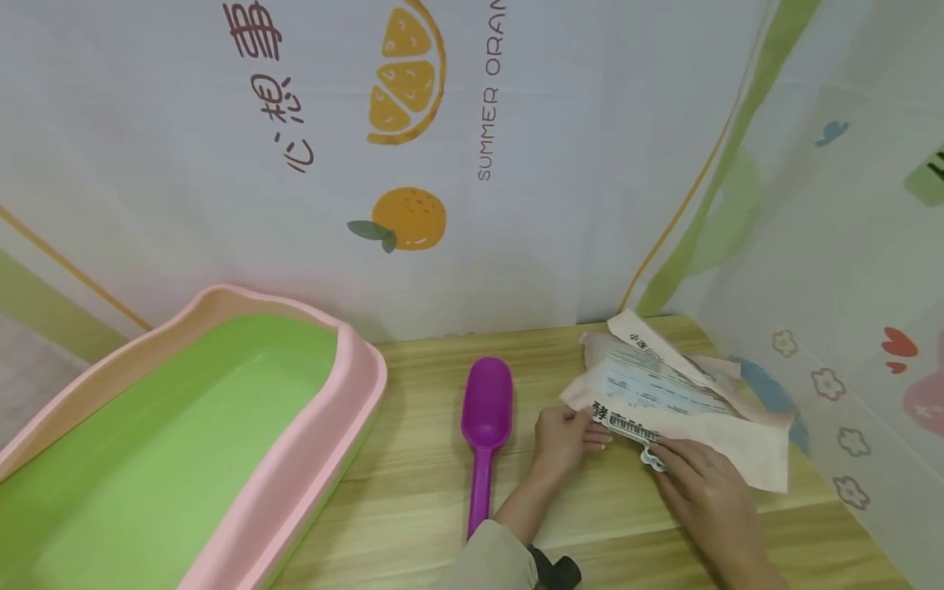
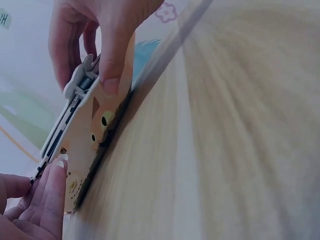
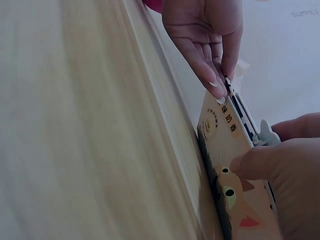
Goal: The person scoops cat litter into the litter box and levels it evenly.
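Cream-and-peach bag lay on the wooden table, right of the frame, its near edge held up by both hands. White clip ran along that printed edge. Left hand pinched the edge by the clip's left end, thumb close to fingers. Right hand gripped the clip's handle end, thumb on the bag's face, fingers behind. Whether the clip had fully closed: could not tell. Purple scoop lay lower centre, pink-rimmed tray lower left, both apart from the bag.

Risks, judged: a squeeze on the spring while the left pinch was light might let the clip jump off. Loose upper folds looked likely to flop if the edge were tugged; any contents could then spill.
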The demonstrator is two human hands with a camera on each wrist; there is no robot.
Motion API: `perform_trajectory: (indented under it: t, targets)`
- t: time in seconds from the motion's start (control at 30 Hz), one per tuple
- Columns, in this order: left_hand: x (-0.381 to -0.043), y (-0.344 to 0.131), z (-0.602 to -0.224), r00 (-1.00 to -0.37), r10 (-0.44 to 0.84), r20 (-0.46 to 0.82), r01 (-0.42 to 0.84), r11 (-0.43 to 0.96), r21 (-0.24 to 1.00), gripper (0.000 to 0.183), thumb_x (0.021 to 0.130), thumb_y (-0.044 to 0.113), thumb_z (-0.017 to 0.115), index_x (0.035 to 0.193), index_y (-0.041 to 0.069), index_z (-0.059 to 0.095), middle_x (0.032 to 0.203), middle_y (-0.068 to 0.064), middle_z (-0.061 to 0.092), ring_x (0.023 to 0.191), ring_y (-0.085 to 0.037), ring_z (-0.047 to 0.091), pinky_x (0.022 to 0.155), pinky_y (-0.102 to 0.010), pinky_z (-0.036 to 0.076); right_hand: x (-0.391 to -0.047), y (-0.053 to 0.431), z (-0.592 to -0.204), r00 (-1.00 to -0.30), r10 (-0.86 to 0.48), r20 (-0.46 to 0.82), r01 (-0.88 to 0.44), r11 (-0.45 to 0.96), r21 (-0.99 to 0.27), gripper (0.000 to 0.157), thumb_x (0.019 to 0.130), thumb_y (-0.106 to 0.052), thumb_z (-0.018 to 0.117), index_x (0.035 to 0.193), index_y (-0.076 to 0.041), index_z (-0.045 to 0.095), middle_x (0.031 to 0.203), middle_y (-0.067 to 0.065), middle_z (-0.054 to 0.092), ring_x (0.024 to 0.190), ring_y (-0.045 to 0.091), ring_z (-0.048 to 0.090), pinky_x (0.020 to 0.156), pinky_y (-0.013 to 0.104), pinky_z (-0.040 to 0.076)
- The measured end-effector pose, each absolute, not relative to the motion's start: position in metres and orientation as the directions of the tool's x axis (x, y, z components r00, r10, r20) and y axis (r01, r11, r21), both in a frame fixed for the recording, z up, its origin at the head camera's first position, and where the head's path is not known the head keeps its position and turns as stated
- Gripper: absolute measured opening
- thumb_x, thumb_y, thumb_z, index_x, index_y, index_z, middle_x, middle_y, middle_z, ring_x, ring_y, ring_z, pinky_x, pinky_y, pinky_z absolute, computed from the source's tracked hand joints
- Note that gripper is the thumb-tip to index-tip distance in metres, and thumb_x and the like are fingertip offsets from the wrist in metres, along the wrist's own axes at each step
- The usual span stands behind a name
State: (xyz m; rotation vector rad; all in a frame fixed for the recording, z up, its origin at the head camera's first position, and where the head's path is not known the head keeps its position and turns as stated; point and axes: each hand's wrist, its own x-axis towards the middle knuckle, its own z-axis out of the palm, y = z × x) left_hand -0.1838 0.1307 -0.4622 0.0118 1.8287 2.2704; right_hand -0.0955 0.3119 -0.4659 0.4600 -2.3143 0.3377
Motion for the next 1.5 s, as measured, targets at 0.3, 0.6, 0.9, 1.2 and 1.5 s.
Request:
perform_trajectory:
  t: [0.3, 0.6, 0.9, 1.2, 1.5]
  targets:
    - [-0.193, 0.121, -0.464, -0.977, 0.159, -0.145, -0.177, -0.21, 0.961, 0.024, 0.101, 0.008, 0.058, 0.099, -0.014, 0.067, 0.084, -0.029, 0.074, 0.076, -0.035, 0.077, 0.067, -0.031, 0.063, -0.104, 0.3, -0.473, -0.536, -0.225, 0.813, -0.449, 0.892, -0.05, 0.053, 0.106, -0.047, 0.046, 0.103, -0.004, 0.078, 0.102, 0.01, 0.078, 0.09, 0.028, 0.071, 0.11, 0.007, 0.03]
    - [-0.203, 0.118, -0.465, -0.974, 0.166, -0.152, -0.187, -0.219, 0.958, 0.025, 0.099, 0.011, 0.062, 0.097, -0.014, 0.067, 0.086, -0.028, 0.075, 0.076, -0.031, 0.078, 0.067, -0.031, 0.063, -0.111, 0.299, -0.475, -0.48, -0.228, 0.847, -0.46, 0.888, -0.022, 0.045, 0.104, -0.037, 0.051, 0.098, -0.002, 0.079, 0.098, 0.013, 0.078, 0.085, 0.03, 0.073, 0.1, 0.017, 0.046]
    - [-0.206, 0.117, -0.461, -0.972, 0.17, -0.159, -0.195, -0.224, 0.955, 0.024, 0.099, 0.009, 0.062, 0.094, -0.014, 0.067, 0.086, -0.029, 0.074, 0.077, -0.033, 0.078, 0.068, -0.031, 0.063, -0.11, 0.29, -0.468, -0.504, -0.154, 0.85, -0.393, 0.917, -0.066, 0.034, 0.097, -0.026, 0.053, 0.097, -0.003, 0.078, 0.095, 0.012, 0.078, 0.082, 0.03, 0.073, 0.08, 0.031, 0.053]
    - [-0.206, 0.116, -0.458, -0.969, 0.186, -0.163, -0.205, -0.234, 0.95, 0.023, 0.099, 0.008, 0.06, 0.096, -0.014, 0.066, 0.087, -0.03, 0.074, 0.078, -0.033, 0.078, 0.069, -0.031, 0.063, -0.107, 0.285, -0.466, -0.575, -0.141, 0.806, -0.301, 0.952, -0.048, 0.046, 0.101, -0.037, 0.049, 0.098, 0.0, 0.076, 0.094, 0.015, 0.076, 0.081, 0.031, 0.072, 0.072, 0.04, 0.057]
    - [-0.203, 0.121, -0.458, -0.963, 0.205, -0.177, -0.223, -0.231, 0.947, 0.022, 0.099, 0.008, 0.059, 0.098, -0.013, 0.066, 0.087, -0.03, 0.074, 0.079, -0.034, 0.078, 0.069, -0.031, 0.063, -0.103, 0.286, -0.466, -0.521, -0.098, 0.848, -0.294, 0.953, -0.071, 0.057, 0.106, -0.044, 0.043, 0.097, 0.001, 0.077, 0.093, 0.014, 0.076, 0.08, 0.031, 0.072, 0.076, 0.036, 0.053]
